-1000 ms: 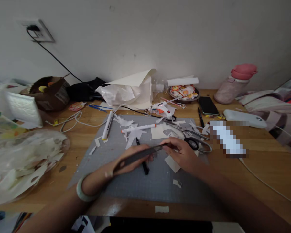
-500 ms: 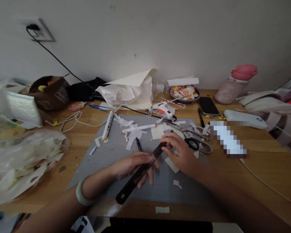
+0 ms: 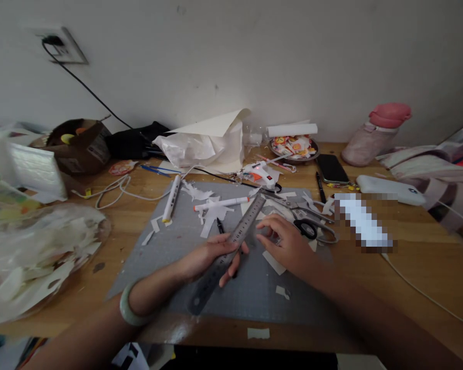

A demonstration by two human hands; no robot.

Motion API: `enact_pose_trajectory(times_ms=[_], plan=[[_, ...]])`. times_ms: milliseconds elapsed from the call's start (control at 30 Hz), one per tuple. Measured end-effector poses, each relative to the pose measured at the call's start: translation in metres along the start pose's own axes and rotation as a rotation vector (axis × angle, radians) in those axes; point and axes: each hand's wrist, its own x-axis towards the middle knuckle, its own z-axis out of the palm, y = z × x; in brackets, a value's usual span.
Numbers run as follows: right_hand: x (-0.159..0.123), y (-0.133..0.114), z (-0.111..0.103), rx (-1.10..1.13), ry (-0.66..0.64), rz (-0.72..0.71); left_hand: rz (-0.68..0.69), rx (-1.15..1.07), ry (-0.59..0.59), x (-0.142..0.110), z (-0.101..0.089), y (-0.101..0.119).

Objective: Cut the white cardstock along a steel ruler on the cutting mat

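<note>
My left hand point(image 3: 212, 257) grips a steel ruler point(image 3: 250, 218) near its middle; the ruler runs diagonally from the lower left to the upper right over a grey cutting mat point(image 3: 185, 241). A pale green bangle point(image 3: 128, 311) sits on that wrist. My right hand point(image 3: 287, 241) hovers just right of the ruler with its fingers loosely curled and holds nothing that I can see. A black pen point(image 3: 220, 226) lies partly under my left hand. Scissors point(image 3: 306, 221) rest by my right hand, and a piece of cream paper point(image 3: 274, 262) lies below it.
White markers point(image 3: 172, 198) and paper scraps litter the mat's far side, with a glue gun point(image 3: 260, 174), a phone point(image 3: 331, 168), a bowl of sweets point(image 3: 293, 146) and a pink bottle point(image 3: 374, 133) behind. A clear bag of scraps point(image 3: 34, 252) fills the left; cables cross the wooden desk.
The ruler has turned from edge-on and nearly level to flat-faced and steeply diagonal. My right hand has let go of its end and drawn slightly right.
</note>
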Motion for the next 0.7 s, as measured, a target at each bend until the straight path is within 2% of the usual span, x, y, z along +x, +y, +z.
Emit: enact_pose_trajectory(times_ms=[200, 400, 533, 700], plan=[[0.0032, 0.0034, -0.0042, -0.013, 0.046, 0.071, -0.019, -0.028, 0.028, 0.0010, -0.0027, -0.0030], [0.0034, -0.0019, -0.0032, 0.054, -0.107, 0.145, 0.039, -0.102, 0.001, 0.0014, 0.0007, -0.0031], [0.0026, -0.0028, -0.0003, 0.120, -0.187, 0.230, 0.006, -0.118, -0.066, 0.0023, 0.0009, -0.0050], [0.0023, -0.0034, 0.0010, 0.180, -0.236, 0.259, -0.052, -0.112, -0.100, 0.0042, -0.0033, -0.0085]])
